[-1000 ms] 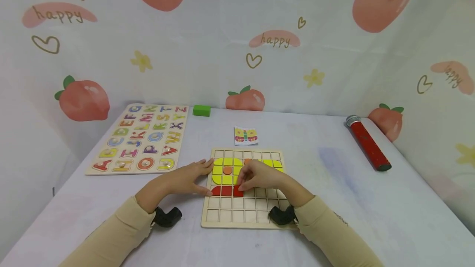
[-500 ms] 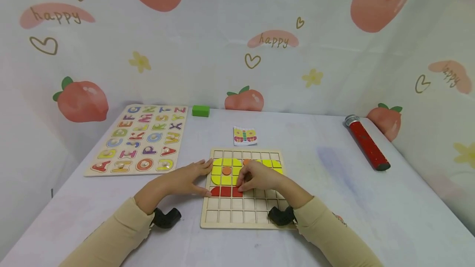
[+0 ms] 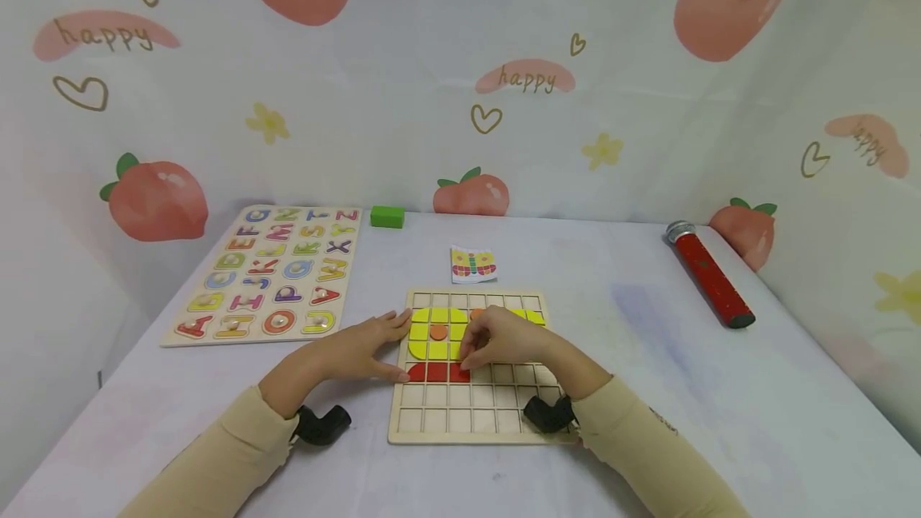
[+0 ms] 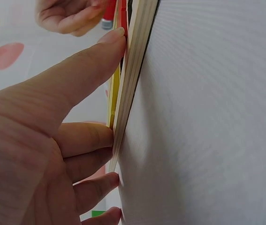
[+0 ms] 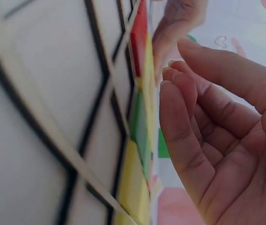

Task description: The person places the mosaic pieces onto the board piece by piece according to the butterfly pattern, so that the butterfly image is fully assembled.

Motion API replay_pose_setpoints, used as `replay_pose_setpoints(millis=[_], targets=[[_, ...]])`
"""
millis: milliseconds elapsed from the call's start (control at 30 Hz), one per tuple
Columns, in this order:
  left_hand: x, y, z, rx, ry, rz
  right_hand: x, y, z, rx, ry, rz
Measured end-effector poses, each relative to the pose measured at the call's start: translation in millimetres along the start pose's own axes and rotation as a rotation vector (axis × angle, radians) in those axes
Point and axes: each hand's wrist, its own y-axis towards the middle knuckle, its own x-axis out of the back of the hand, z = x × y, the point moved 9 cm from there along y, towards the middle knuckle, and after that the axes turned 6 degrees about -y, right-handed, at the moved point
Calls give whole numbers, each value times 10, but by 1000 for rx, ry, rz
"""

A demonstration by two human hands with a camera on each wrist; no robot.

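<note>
At the middle of the worktop [image 3: 791, 422], a person has both hands at a wooden grid board [image 3: 436, 420], squared up to them, presumably for easy reach. The left hand [image 3: 352, 352] is spread wide along its left edge, thumb by the end of the red tiles [image 3: 437, 372], probably to stop the board sliding. At the row's other end is the right hand [image 3: 504, 338], fingers curved with a gap to the thumb; I see nothing held between them, and cannot tell whether they touch the last tile. Just beyond that row, yellow tiles [image 3: 438, 316] surround an orange disc [image 3: 438, 332]. A butterfly card [image 3: 473, 265] lies past the board, right way up for the person, likely for quick glances. The alphabet puzzle [image 3: 315, 271] reads A, H, O, U along its near row; "happy" repeats across the backdrop [image 3: 403, 62]. I spot no brand.
</note>
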Motion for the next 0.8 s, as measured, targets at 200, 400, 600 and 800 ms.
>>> replay_pose_setpoints(millis=[200,400,600,800], targets=[[-11,-5,0,-7,3,-2,157,-199,-70,-10,18,-21],[-1,1,17,1,20,-5,318,-479,-300,-80,4,-57],[3,2,22,2,23,-2,384,-748,-593,-180,8,-88],[0,2,13,3,21,-3,441,-980,-831,-252,20,-138]])
